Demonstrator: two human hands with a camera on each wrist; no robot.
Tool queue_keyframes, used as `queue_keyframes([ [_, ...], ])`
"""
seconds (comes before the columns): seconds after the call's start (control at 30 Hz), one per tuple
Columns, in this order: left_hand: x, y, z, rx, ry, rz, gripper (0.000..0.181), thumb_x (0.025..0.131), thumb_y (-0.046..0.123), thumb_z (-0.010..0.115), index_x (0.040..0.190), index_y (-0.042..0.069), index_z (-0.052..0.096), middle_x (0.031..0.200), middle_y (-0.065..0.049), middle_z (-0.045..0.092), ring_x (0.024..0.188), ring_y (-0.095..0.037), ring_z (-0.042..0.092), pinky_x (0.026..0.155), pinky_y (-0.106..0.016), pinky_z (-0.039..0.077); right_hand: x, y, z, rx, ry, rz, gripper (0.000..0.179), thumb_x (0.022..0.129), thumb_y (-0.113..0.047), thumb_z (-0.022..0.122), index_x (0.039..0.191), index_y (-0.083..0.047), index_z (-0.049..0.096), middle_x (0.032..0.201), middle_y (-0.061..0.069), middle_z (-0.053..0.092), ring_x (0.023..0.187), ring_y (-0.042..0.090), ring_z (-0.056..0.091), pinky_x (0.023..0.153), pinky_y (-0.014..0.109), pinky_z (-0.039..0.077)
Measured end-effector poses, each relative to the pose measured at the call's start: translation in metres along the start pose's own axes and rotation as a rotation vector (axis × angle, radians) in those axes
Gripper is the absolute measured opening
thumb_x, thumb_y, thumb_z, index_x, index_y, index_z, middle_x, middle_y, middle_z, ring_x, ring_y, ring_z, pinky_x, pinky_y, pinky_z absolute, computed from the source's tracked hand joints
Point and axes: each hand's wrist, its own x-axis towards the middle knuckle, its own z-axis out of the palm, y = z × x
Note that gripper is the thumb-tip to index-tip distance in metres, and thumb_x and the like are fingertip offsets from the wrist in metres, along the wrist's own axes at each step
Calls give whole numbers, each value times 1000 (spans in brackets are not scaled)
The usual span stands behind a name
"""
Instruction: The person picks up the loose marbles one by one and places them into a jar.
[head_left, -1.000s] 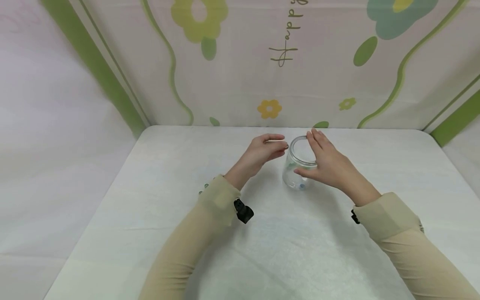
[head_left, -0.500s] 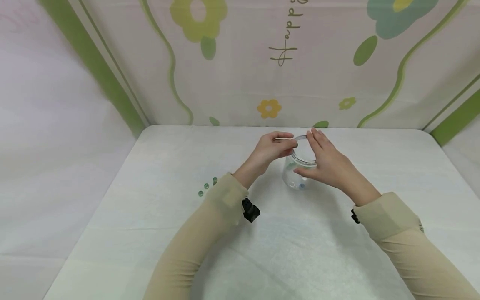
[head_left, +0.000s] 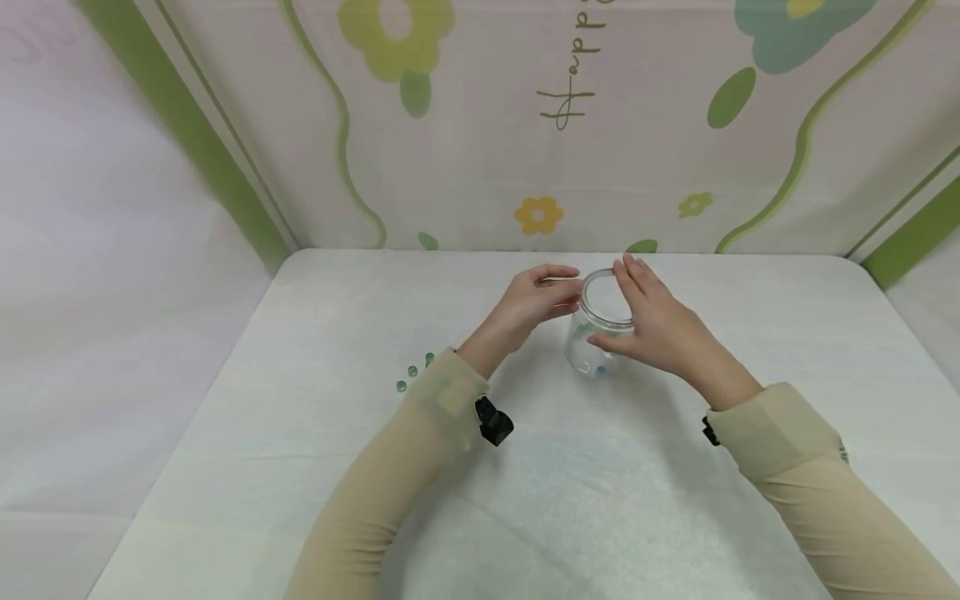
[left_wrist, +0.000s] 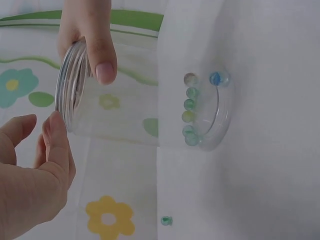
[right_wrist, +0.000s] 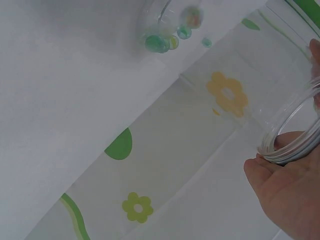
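A clear jar [head_left: 588, 354] stands upright near the table's far edge, its wide mouth uncovered. Several glass marbles [left_wrist: 189, 104], green, yellow and brownish, and a blue marble [left_wrist: 215, 78] lie on its bottom. My right hand [head_left: 660, 329] holds the jar around its rim, thumb on the near side and fingers stretched across the far side. At the left of the rim is my left hand [head_left: 525, 308], its fingertips right against the rim. In the left wrist view its thumb stands apart from the fingers, and no marble shows between them.
Several green marbles [head_left: 412, 371] lie on the white table [head_left: 570, 500], left of my left sleeve. One more green marble [left_wrist: 166, 220] shows outside the jar in the left wrist view. A flower-patterned cloth [head_left: 465, 150] hangs behind the table.
My left hand, pinching a small marble, moved right over the jar's mouth, then drew back slightly left, the marble gone from its fingertips. The right hand stayed on the jar.
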Motion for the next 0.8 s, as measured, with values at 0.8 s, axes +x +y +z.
queue_keyframes([
  [0.8,-4,-34,-84,251,-23,-173,41,97,16,55,135,2,48,133,-14,54,122,-27,55,104,-33,49,0,-3,1,1,-7,-4,105,84,-50,67,152,2,6,161,21,2,148,38,5,108,65,32],
])
